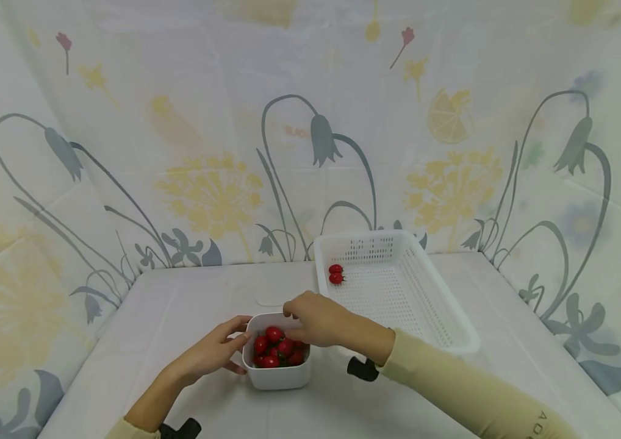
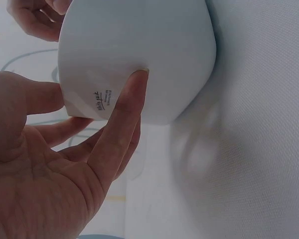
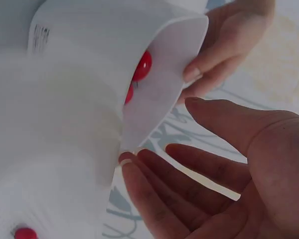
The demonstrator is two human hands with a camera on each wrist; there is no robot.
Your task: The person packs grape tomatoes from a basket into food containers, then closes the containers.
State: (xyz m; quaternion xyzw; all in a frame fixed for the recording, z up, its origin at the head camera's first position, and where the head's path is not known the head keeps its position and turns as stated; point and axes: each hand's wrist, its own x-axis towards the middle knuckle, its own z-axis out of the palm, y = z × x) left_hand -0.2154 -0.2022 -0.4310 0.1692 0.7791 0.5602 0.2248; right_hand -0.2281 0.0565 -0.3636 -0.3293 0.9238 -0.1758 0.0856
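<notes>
A small white square container [image 1: 280,379] stands on the table, holding several red cherry tomatoes [image 1: 273,347]. At its left side, my left hand [image 1: 214,347] grips the container, with the thumb over the rim and the fingers spread along the outer wall [image 2: 139,40]. My right hand [image 1: 318,320] reaches over the container's far right corner. In the right wrist view, its fingers [image 3: 139,186] are loosely extended with the tips right at the rim, the thumb stands apart from them, and nothing shows between them. Two of the tomatoes [image 3: 143,65] show inside the container there.
Behind and to the right, a white perforated basket [image 1: 455,305] has two cherry tomatoes [image 1: 335,278] near its left wall. My right forearm [image 1: 431,372] passes in front of the basket's near edge. A flower-patterned sheet [image 1: 206,122] hangs behind the white-covered table [image 1: 179,292].
</notes>
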